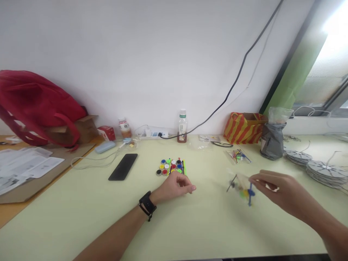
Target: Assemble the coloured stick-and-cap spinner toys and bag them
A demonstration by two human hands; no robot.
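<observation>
My right hand (273, 185) pinches the top edge of a small clear plastic bag (241, 188), blurred by motion above the table. Blue, yellow and green pieces and a dark stick show in it. My left hand (175, 186), with a black watch on the wrist, rests at the table with fingers curled in and thumb against them; nothing shows between them. Just beyond it lie several small round coloured pieces (162, 166) in rows, next to coloured sticks (184, 167); the hand partly hides them. Another clear bag of coloured parts (238, 156) lies farther back.
A black phone (123, 167) lies left of the pieces. Against the wall stand a drink bottle (182, 127), a power strip (156, 134) and a striped bag (243, 128). At right are a grey bag (272, 141) and stacked grey discs (326, 172). Papers (27, 165) lie at left.
</observation>
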